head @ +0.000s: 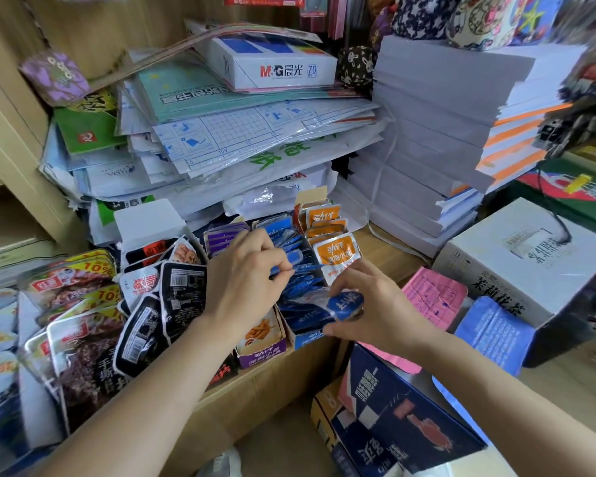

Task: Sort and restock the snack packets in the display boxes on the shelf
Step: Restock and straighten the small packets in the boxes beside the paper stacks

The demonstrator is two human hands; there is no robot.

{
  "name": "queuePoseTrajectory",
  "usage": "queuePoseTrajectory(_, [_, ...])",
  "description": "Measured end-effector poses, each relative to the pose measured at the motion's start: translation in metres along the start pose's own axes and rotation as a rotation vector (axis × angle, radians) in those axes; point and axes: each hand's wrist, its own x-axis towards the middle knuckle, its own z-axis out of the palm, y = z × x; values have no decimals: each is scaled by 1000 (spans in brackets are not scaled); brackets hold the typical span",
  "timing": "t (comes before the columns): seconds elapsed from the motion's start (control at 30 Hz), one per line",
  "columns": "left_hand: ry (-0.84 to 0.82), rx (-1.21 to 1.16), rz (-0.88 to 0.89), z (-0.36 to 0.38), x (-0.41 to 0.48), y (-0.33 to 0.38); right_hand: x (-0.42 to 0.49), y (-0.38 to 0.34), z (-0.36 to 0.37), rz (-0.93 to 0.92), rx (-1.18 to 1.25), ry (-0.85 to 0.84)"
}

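Note:
Narrow display boxes stand side by side on the shelf. The blue box (pixel 307 337) holds a row of blue snack packets (pixel 301 290). My left hand (pixel 245 277) reaches over it and pinches the top edge of one blue packet in the row. My right hand (pixel 365 304) grips a blue packet (pixel 346 304) at the front end of that box. To the right stands the orange box with orange packets (pixel 338 253). To the left sits the purple box (pixel 262 352) with purple packets (pixel 221 241) at its back.
Black packets (pixel 152 318) and red-brown jerky packets (pixel 80 342) fill boxes on the left. Stacks of paper and plastic sheets (pixel 255 132) rise behind. A white carton (pixel 523 256), pink and blue pads (pixel 434 297) and a dark blue box (pixel 403 411) lie to the right.

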Motion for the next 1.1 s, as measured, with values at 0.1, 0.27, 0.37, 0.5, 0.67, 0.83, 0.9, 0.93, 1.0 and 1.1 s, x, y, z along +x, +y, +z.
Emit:
queuePoseTrajectory(0.1, [-63,51,-35,9,-1,-4,0,-1,11,7,-70,149])
queuePoseTrajectory(0.27, [-272,-43,-77,7,0,-8,2,-2,20,-10,-22,-45])
queuePoseTrajectory(0.37, [-382,-179,-103,-7,-1,-15,-3,8,9,-60,-72,-178])
queuePoseTrajectory(0.5, [-240,-351,-123,-16,-1,-8,-5,16,9,-130,-103,-169])
queuePoseTrajectory(0.67, [-362,-265,56,-5,1,7,0,17,23,-158,-193,-49])
queuePoseTrajectory(0.83, [-491,-124,141,-1,2,9,5,18,2,-36,-57,-198])
queuePoseTrajectory(0.9, [-507,-74,166,0,2,10,4,27,-18,47,-31,-162])
queuePoseTrajectory(0.93, [-506,-56,182,1,0,11,4,31,-26,80,-45,-87])
queuePoseTrajectory(1.0, [-510,-39,219,5,-2,12,10,41,-34,133,-91,92])
queuePoseTrajectory(1.1, [-482,-61,219,10,-5,13,25,50,-30,206,-95,155])
